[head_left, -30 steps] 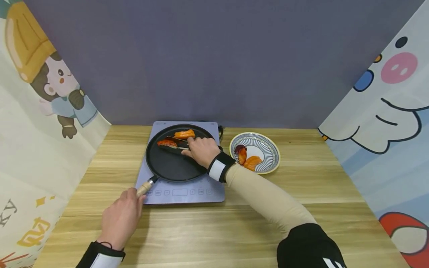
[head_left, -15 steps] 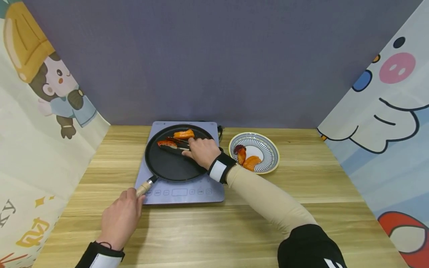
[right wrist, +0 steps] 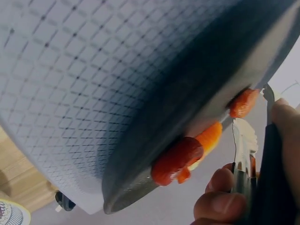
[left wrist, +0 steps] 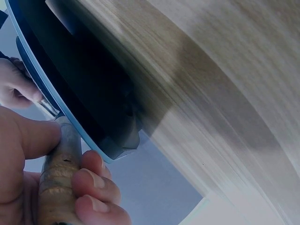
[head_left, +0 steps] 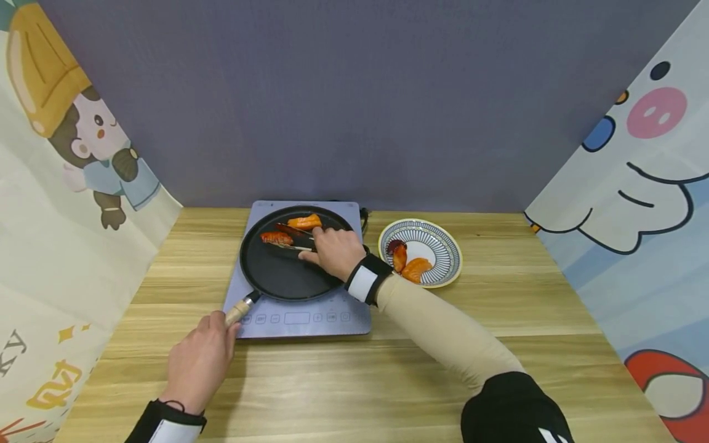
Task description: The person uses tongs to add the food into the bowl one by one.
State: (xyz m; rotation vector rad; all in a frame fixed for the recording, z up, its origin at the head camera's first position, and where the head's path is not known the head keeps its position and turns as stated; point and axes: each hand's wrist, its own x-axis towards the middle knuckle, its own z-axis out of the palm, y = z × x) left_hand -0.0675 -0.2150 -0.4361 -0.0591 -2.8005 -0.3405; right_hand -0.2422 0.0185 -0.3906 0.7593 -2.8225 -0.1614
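My left hand grips the wooden handle of a flat black frying pan. Over the pan's right side, my right hand holds metal tongs with dark handles. The tongs' two arms stand apart, with a glossy reddish piece of food between or beside their tips; contact is unclear. Behind it lies an orange piece, perhaps salmon. In the right wrist view a dark red piece also lies in the pan; the head view does not show it clearly.
The pan sits on a pale induction cooktop with a button panel at its front. To the right stands a patterned plate bearing several orange and dark red pieces. A wooden table carries everything, with a grey wall behind.
The tongs' arms have spread slightly wider around the reddish piece, which looks a little turned. My left hand, the pan and the plate have stayed put.
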